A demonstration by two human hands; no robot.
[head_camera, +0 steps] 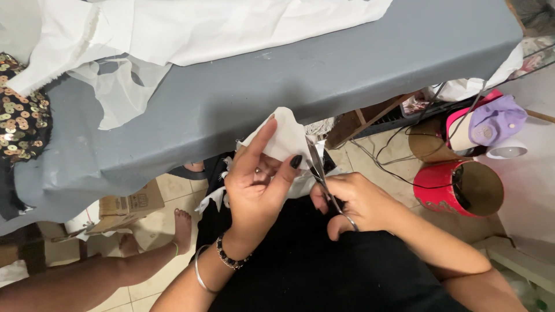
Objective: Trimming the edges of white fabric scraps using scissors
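Observation:
My left hand (257, 185) pinches a small piece of white fabric (283, 137) between thumb and fingers, held up over my lap just below the table edge. My right hand (352, 203) grips a pair of metal scissors (319, 167), fingers through the handle loops. The blades point up and touch the right edge of the white fabric. More white scraps (215, 197) lie on the black cloth (300, 260) across my lap.
A grey padded table (231, 98) spans the top, with large white cloth (191, 26) and a sequinned dark fabric (20, 115) on it. Red cylindrical containers (457, 188), a purple cap (497, 122) and cables sit at the right. Another person's leg and foot (173, 237) rest on the tiled floor by a cardboard box (124, 208).

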